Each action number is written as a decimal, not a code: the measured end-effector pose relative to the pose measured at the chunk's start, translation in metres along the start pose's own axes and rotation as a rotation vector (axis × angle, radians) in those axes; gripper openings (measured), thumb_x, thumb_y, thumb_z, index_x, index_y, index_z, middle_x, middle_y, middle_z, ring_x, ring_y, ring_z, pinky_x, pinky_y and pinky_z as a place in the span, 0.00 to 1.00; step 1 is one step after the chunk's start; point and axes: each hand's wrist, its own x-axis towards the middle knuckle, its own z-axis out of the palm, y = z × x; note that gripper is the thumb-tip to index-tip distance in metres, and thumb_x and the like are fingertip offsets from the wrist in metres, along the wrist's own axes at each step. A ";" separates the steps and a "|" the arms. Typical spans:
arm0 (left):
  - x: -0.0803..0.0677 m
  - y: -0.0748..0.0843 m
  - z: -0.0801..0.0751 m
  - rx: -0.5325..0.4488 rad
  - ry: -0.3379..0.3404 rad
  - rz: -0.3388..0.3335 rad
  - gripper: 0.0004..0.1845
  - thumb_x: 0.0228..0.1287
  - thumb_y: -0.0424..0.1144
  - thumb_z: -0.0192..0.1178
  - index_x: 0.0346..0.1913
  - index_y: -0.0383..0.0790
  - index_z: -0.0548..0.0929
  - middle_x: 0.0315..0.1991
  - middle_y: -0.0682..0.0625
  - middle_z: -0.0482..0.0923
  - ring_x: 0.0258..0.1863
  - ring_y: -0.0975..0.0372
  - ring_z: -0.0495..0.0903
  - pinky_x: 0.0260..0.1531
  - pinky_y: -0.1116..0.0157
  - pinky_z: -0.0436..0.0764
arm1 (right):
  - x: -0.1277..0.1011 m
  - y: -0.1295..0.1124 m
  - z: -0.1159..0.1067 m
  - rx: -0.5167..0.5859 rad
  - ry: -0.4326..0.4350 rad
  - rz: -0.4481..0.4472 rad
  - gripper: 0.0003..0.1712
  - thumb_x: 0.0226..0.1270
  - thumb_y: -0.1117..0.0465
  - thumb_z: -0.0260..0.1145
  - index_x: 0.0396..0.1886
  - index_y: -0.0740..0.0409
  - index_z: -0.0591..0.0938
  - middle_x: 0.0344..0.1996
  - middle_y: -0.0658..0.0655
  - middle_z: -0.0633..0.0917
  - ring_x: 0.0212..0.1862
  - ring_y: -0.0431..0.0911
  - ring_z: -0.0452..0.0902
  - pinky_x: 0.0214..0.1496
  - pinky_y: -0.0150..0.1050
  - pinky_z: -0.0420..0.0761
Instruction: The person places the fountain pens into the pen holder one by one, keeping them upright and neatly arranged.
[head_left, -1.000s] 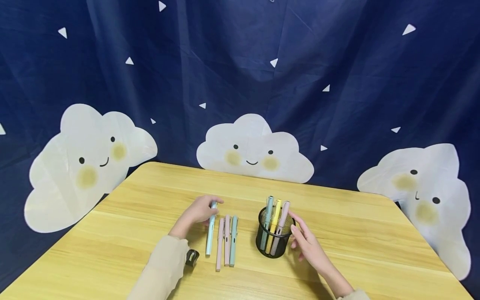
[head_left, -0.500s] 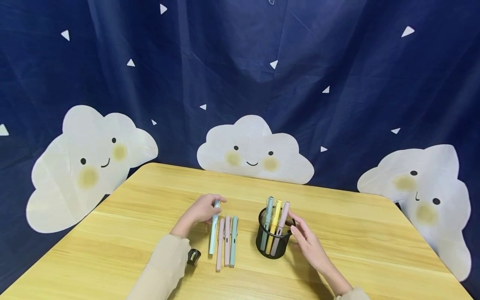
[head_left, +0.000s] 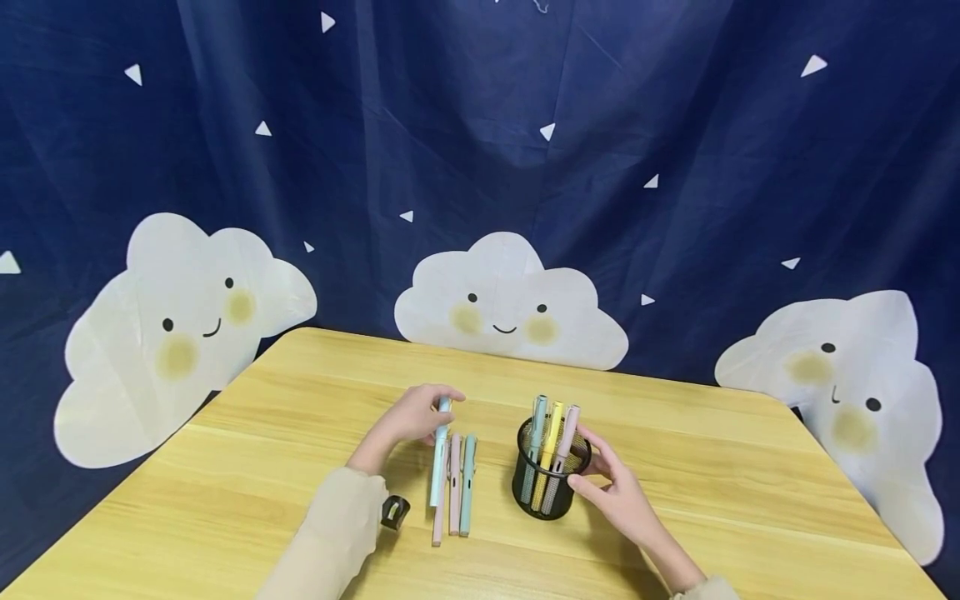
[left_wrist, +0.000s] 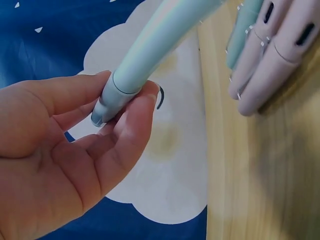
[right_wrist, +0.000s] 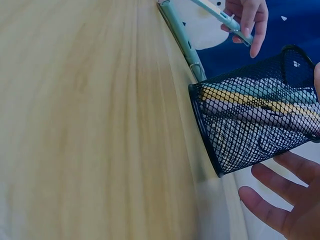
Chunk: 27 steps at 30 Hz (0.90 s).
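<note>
My left hand (head_left: 408, 421) pinches the top end of a light blue pen (head_left: 438, 458) between thumb and fingertips; its lower end hangs over the row of pens on the table. The left wrist view shows the left hand (left_wrist: 75, 150) pinching the pen's end (left_wrist: 117, 90). Two pink pens (head_left: 453, 487) and a teal pen (head_left: 467, 487) lie side by side under it. A black mesh pen holder (head_left: 551, 479) holds a teal, a yellow and a pink pen. My right hand (head_left: 615, 496) cups the holder from the right, thumb against its side, fingers (right_wrist: 272, 207) straight.
A small dark sharpener (head_left: 395, 511) lies on the wooden table (head_left: 712, 483) near my left sleeve. A dark blue curtain with white cloud faces hangs behind the table. The table's far edge and rounded corners are in view.
My left hand has carried the light blue pen to the right, toward the other pens. My right thumb has come round onto the front of the holder.
</note>
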 end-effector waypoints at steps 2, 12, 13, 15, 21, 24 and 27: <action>0.000 0.003 0.000 -0.012 -0.002 0.013 0.16 0.59 0.26 0.53 0.52 0.34 0.76 0.25 0.46 0.70 0.17 0.47 0.75 0.19 0.58 0.79 | 0.000 0.000 0.000 0.016 -0.005 -0.003 0.35 0.55 0.69 0.64 0.63 0.60 0.62 0.38 0.65 0.81 0.34 0.41 0.77 0.27 0.42 0.79; 0.007 0.016 0.004 -0.097 -0.016 0.080 0.17 0.59 0.26 0.53 0.52 0.34 0.75 0.26 0.44 0.70 0.15 0.55 0.75 0.19 0.57 0.79 | 0.001 0.000 -0.001 0.071 -0.008 0.036 0.35 0.55 0.70 0.64 0.63 0.62 0.62 0.40 0.68 0.80 0.35 0.43 0.77 0.28 0.41 0.79; 0.008 0.018 0.004 -0.104 -0.019 0.089 0.17 0.59 0.25 0.54 0.52 0.34 0.75 0.26 0.44 0.70 0.15 0.55 0.75 0.18 0.57 0.79 | 0.000 -0.001 -0.001 0.075 -0.010 0.037 0.35 0.55 0.70 0.64 0.63 0.62 0.62 0.40 0.68 0.79 0.35 0.43 0.77 0.28 0.42 0.79; 0.009 0.022 0.005 -0.115 -0.025 0.101 0.17 0.59 0.25 0.54 0.52 0.34 0.75 0.25 0.44 0.70 0.15 0.54 0.75 0.17 0.58 0.79 | 0.000 0.000 -0.001 0.079 -0.014 0.038 0.35 0.55 0.70 0.64 0.63 0.62 0.62 0.40 0.68 0.79 0.35 0.43 0.77 0.27 0.43 0.79; 0.011 0.033 0.006 -0.126 -0.028 0.124 0.17 0.59 0.25 0.53 0.52 0.34 0.75 0.25 0.44 0.70 0.15 0.58 0.75 0.18 0.59 0.79 | 0.000 0.000 -0.002 0.088 -0.015 0.070 0.36 0.55 0.70 0.64 0.64 0.61 0.61 0.40 0.68 0.79 0.35 0.43 0.77 0.25 0.43 0.79; 0.012 0.037 0.006 -0.128 -0.032 0.139 0.17 0.59 0.25 0.53 0.52 0.34 0.75 0.25 0.44 0.71 0.16 0.59 0.75 0.20 0.58 0.79 | 0.001 0.000 -0.002 0.080 -0.016 0.076 0.36 0.56 0.69 0.63 0.64 0.60 0.61 0.40 0.67 0.79 0.34 0.43 0.76 0.23 0.42 0.78; 0.013 0.041 0.006 -0.126 -0.037 0.155 0.17 0.60 0.26 0.53 0.53 0.33 0.75 0.25 0.44 0.72 0.17 0.60 0.75 0.21 0.58 0.79 | 0.001 0.000 -0.002 0.074 -0.016 0.079 0.37 0.56 0.69 0.64 0.65 0.60 0.60 0.40 0.66 0.80 0.33 0.43 0.76 0.21 0.41 0.77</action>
